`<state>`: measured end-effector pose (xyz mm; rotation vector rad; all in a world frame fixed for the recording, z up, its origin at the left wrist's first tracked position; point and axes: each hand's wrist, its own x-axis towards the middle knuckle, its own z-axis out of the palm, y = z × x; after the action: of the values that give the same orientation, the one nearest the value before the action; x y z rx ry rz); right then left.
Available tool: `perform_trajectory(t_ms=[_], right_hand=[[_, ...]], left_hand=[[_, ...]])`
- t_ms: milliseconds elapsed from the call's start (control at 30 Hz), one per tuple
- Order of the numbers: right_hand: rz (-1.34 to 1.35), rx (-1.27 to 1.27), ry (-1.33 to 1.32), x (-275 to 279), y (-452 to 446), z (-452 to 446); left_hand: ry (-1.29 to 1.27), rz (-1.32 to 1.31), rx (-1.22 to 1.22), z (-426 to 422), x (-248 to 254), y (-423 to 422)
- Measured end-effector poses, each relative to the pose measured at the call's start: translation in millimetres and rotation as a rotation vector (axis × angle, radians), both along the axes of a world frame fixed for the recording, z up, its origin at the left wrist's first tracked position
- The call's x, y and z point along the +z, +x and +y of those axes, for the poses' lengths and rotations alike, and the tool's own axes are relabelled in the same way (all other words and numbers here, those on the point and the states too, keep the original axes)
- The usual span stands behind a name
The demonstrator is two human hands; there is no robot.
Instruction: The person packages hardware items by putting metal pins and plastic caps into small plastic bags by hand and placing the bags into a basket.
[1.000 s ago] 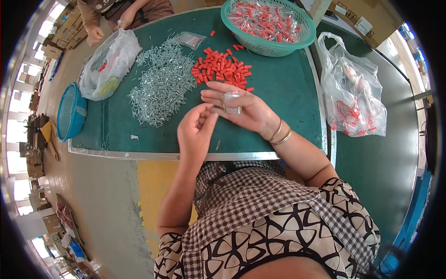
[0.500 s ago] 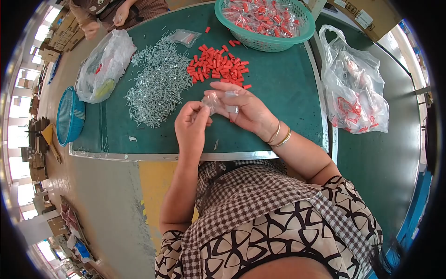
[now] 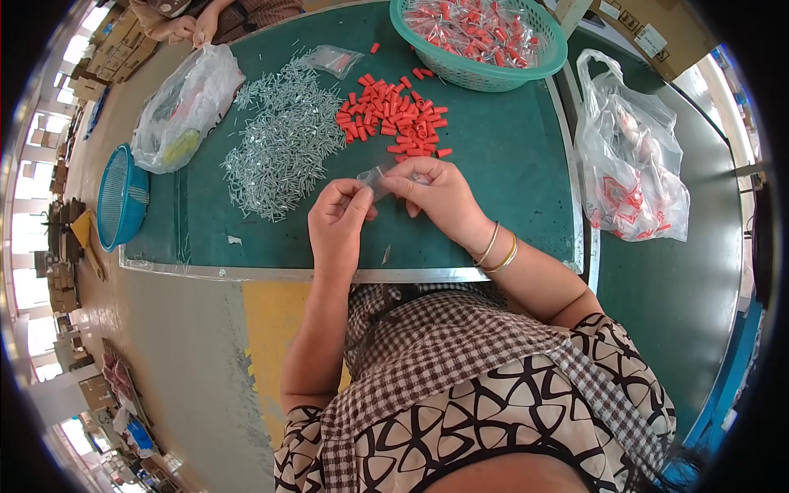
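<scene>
A small clear plastic bag [image 3: 375, 177] is stretched between my two hands above the near part of the table. My left hand [image 3: 340, 215] pinches one side of it between thumb and fingers. On the other side my right hand [image 3: 437, 195] is closed on the bag, its fingers curled and partly hiding it. Whether anything is inside the bag I cannot tell. Just beyond my hands lies a pile of red plastic caps [image 3: 394, 115]. To its left spreads a heap of small silvery screws [image 3: 279, 156].
A green basket [image 3: 485, 77] of filled bags stands at the far right, a filled bag [image 3: 333, 61] lies by the screws. Plastic carrier bags [image 3: 185, 115] and a blue basket [image 3: 123, 205] are left; another carrier bag [image 3: 633, 164] hangs right. A co-worker's hands [image 3: 194, 29] show opposite.
My right hand has turned over, its spread fingers closing onto the bag. The left hand stays pinching. The co-worker's hands have come together near the white bag.
</scene>
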<state>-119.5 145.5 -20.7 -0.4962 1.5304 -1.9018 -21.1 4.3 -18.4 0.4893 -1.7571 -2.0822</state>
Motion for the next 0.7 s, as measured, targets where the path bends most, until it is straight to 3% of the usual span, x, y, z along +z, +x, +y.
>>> perform_trajectory(t_ms=[133, 333, 700], right_hand=[[-0.245, 0.045, -0.177, 1, -1, -1], [0.018, -0.021, 0.072, 7, 3, 0], [0.303, -0.005, 0.238, 15, 5, 3]], left_hand=[[0.025, -0.028, 0.005, -2, -1, -3], [0.121, 0.100, -0.027, -7, 5, -4], [-0.513, -0.121, 0.022, -3, 13, -4]])
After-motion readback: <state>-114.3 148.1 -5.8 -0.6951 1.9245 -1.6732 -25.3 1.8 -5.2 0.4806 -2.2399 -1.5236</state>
